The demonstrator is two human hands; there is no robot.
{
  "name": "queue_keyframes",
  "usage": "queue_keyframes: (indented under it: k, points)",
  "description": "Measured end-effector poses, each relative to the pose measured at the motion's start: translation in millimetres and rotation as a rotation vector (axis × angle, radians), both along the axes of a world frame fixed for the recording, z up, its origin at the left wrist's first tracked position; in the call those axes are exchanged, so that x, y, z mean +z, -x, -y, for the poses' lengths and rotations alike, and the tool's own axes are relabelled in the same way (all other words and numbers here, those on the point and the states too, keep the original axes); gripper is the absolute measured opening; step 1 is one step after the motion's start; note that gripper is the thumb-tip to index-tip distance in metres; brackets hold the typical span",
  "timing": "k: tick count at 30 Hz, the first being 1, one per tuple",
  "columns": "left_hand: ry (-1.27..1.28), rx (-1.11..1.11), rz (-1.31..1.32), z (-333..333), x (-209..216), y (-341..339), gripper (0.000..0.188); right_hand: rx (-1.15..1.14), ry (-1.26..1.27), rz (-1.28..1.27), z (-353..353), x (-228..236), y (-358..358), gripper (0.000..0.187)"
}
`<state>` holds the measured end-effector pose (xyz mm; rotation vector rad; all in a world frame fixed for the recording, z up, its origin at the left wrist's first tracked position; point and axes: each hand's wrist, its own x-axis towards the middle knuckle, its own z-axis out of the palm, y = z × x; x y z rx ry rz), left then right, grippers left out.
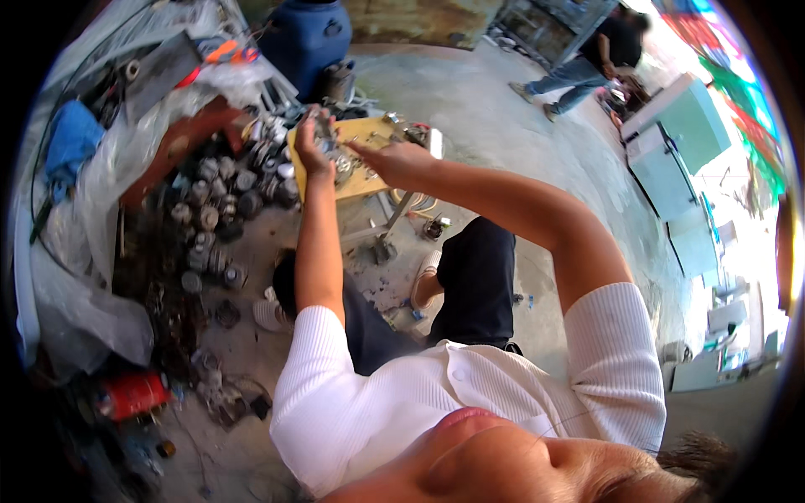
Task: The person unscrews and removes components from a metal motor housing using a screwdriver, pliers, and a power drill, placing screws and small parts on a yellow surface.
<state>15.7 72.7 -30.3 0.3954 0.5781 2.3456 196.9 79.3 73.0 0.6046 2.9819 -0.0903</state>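
While both arms reach to the upper middle of the frame, the left hand (312,144) is clenched around a grey metal part (323,127) above a small yellow table (362,183).

The right hand (394,161) hovers just beside it, index finger stretched toward the part, grasping nothing that shows. Small metal bits (401,127) lie on the tabletop. Left of the table a heap of grey motor parts (220,201) covers the floor; a blue barrel (312,35) stands behind, a red canister (127,394) lies at lower left, and another person (587,63) stands at upper right.
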Motion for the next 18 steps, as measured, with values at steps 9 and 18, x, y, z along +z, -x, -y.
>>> queue_keyframes:
  k: [9, 18]
  points:
    - [0.135, -0.087, 0.029, 10, 0, 17, 0.037, 0.053, 0.076, 0.135, -1, 33, 1, 0.072]
    - [0.045, -0.535, 0.053, 28, -3, 20, 0.040, 0.018, -0.063, 0.073, 22, 50, -35, 0.052]
